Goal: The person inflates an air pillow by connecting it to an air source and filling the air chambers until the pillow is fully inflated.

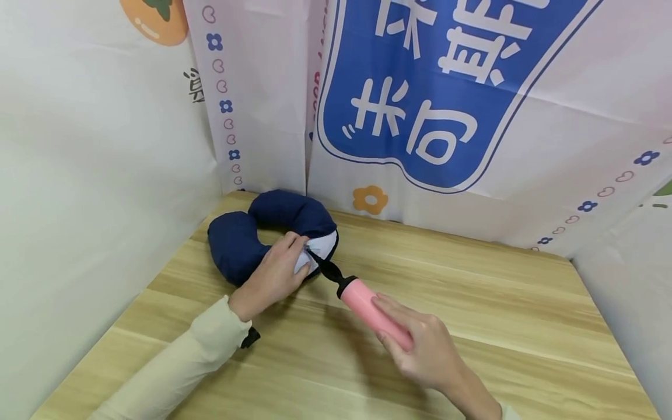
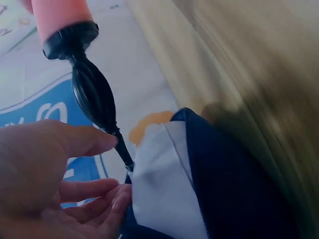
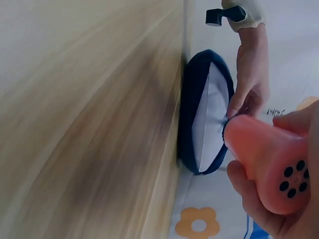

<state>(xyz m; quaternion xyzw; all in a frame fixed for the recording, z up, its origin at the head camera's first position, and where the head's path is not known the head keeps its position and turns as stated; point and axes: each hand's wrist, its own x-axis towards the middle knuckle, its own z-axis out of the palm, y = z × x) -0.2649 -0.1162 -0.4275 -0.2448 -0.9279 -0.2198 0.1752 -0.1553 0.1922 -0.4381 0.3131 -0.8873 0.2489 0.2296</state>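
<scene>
A navy blue U-shaped neck pillow (image 1: 286, 207) lies on the table, its cover open at one side over a white inner bladder (image 1: 328, 242). My left hand (image 1: 273, 274) holds the pillow at this opening, fingertips at the small clear valve (image 2: 130, 169) and thumb against the black nozzle (image 2: 94, 94). The nozzle's thin tip meets the valve. My right hand (image 1: 422, 344) grips the pink barrel of a hand air pump (image 1: 367, 306), tilted down toward the pillow. In the right wrist view the pump's rounded end (image 3: 279, 184) shows a ring of black holes.
The wood-grain table (image 1: 488, 303) extends to the right and front. White printed sheets (image 1: 273, 87) hang at the back and both sides, close behind the pillow. A black strap piece (image 1: 251, 337) sits at my left cuff.
</scene>
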